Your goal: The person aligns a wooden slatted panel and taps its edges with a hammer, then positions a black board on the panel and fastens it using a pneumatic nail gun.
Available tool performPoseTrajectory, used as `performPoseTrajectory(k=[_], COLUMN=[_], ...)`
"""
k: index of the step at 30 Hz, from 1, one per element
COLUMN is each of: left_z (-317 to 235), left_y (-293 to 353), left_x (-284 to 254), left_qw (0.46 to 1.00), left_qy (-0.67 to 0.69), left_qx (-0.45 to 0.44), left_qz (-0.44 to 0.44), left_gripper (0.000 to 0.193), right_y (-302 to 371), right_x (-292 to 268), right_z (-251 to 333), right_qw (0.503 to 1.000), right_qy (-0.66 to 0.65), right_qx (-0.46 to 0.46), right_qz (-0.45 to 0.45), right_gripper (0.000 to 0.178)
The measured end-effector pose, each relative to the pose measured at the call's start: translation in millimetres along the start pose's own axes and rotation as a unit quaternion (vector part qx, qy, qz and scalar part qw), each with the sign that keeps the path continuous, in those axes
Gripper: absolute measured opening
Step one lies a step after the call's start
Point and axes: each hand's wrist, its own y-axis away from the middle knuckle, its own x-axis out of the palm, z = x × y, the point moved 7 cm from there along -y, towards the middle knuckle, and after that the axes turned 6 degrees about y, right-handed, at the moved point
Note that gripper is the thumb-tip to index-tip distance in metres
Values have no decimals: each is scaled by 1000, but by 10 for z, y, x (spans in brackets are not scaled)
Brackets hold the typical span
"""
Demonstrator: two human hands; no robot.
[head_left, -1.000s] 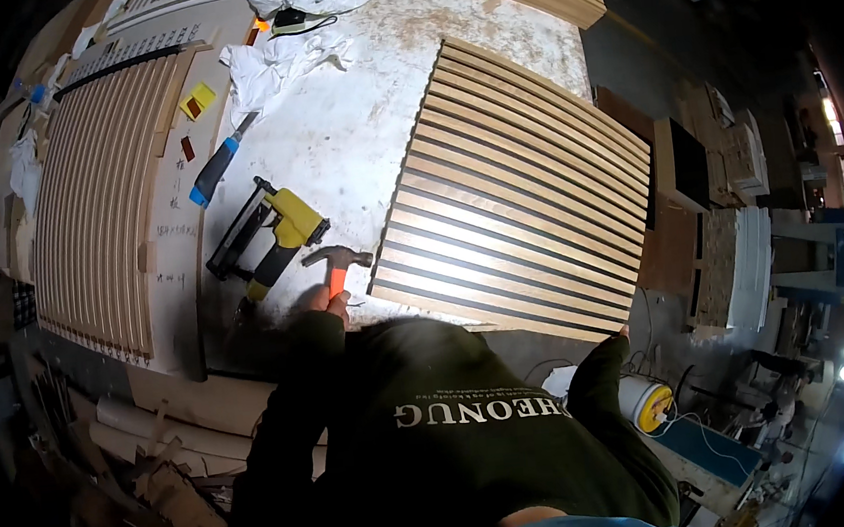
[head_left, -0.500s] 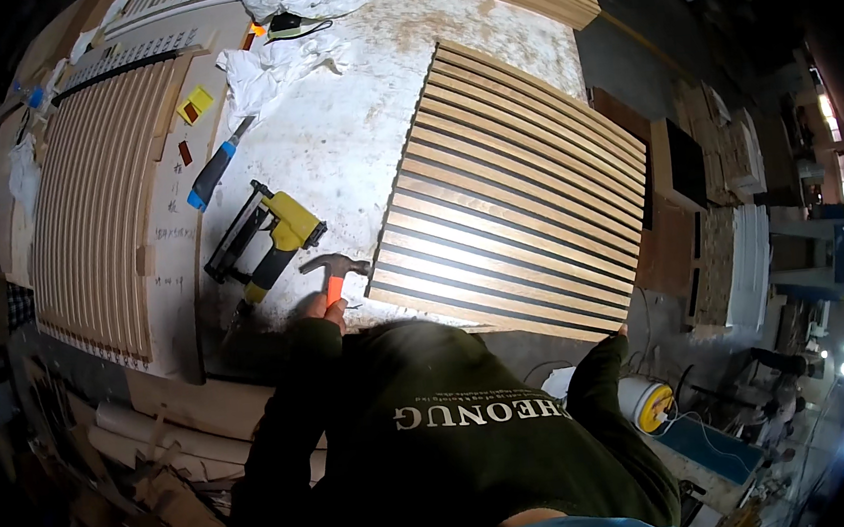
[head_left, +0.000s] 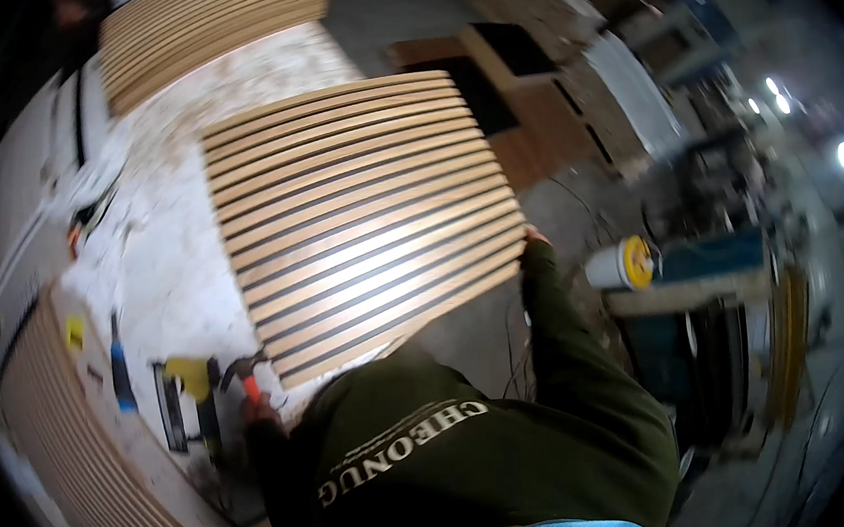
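Note:
My left hand (head_left: 259, 410) is closed round the orange handle of a claw hammer (head_left: 248, 381), its dark head beside the near left corner of a slatted wood panel (head_left: 366, 198). Light wooden strips alternate with dark gaps across this panel, which rests on a stained white table (head_left: 171, 205). At the panel's right edge, close to its near corner, my right hand (head_left: 535, 235) grips the side; most of its fingers are hidden. Just left of the hammer lies a yellow and black nail gun (head_left: 189, 379). Farther left is a tool with a blue and black handle (head_left: 122, 375).
Another slatted panel (head_left: 86, 443) lies at the left, with a small yellow item (head_left: 75, 333) near it. Stacked slatted panels (head_left: 211, 26) occupy the table's far end. Beyond the right edge stand a white bucket with a yellow lid (head_left: 621, 264) and stacked boards (head_left: 570, 120).
The view has swung to the right, so the table and panels appear shifted left and turned. My left hand still holds the hammer, and my right hand stays at the panel's edge.

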Motion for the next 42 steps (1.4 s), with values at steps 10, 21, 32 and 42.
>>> performPoseTrajectory(k=[10, 21, 32, 42], left_z=[-420, -1674, -2075, -1984], left_y=[-18, 875, 560, 434], left_x=[143, 106, 25, 203], left_qw=[1000, 960, 951, 932], left_qy=[-10, 226, 134, 90], left_qx=[-6, 167, 271, 340], left_qz=[-23, 13, -73, -83], left_gripper=[21, 17, 45, 55], right_y=[76, 462, 2455, 3279], right_x=[-357, -281, 3160, 4516], right_z=[245, 662, 490, -125], right_qw=[974, 931, 513, 413], right_qy=[164, 278, 543, 642], right_qx=[-51, -161, -646, -584], right_qz=[-146, -173, 152, 277], right_gripper=[27, 41, 71, 92])
